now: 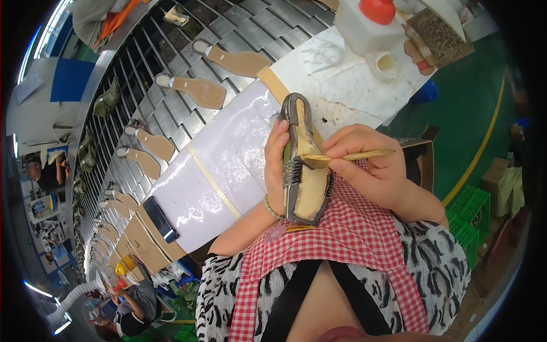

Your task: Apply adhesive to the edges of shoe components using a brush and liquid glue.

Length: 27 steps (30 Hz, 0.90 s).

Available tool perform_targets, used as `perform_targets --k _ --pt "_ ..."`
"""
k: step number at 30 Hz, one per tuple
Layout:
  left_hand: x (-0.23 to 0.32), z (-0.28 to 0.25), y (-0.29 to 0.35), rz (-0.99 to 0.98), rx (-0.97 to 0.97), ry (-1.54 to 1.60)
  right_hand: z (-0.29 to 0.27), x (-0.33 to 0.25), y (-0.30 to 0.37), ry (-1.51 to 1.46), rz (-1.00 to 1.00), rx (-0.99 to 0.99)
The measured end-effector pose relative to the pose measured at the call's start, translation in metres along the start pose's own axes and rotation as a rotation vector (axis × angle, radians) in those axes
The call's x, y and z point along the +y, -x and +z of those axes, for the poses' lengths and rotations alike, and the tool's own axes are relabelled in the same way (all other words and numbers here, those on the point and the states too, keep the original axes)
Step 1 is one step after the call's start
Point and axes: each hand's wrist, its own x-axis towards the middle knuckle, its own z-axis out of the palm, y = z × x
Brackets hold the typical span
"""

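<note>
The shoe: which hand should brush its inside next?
Probably the right hand: its fingers pinch the brush, whose tip rests inside the shoe. The left hand grips the shoe.

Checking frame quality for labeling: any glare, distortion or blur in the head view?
Head view: strong fisheye bending, conveyor slats curve toward the black rim; glare on the glossy white sheet; shoe, left hand and right hand sharp and evenly lit; edges soft.

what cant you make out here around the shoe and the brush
Head view only:
- Brush tip: hidden against the shoe insole.
- Left hand palm: behind the shoe.
- Shoe's far side and its sole: turned away.
- White jug: top cut by the frame edge.
- Phone screen: dark.
</note>
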Motion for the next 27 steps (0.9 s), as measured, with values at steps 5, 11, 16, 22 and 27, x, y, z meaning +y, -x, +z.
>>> perform_targets --k 5,11,16,22,27 --pt "0.0000 -0.0016 0.0008 0.003 -0.005 0.012 -0.0002 -0.0059 0.0011 -0.036 -0.027 -0.095" --pt "0.0010 0.0012 0.0021 -0.008 -0.005 0.009 -0.0032 -0.0014 0.0019 -0.263 0.150 -0.162" --pt "0.0017 0.0019 0.0007 0.013 0.008 -0.021 -0.0037 -0.0040 -0.0005 0.036 -0.025 -0.037" --pt "-0.0006 -0.0026 0.0015 -0.005 -0.030 0.001 -0.0044 -0.0029 0.0002 -0.255 0.188 -0.180" --pt "-0.0022 -0.0011 0.0014 0.017 -0.021 -0.065 -0.0049 -0.0034 -0.0012 0.002 0.038 -0.030"
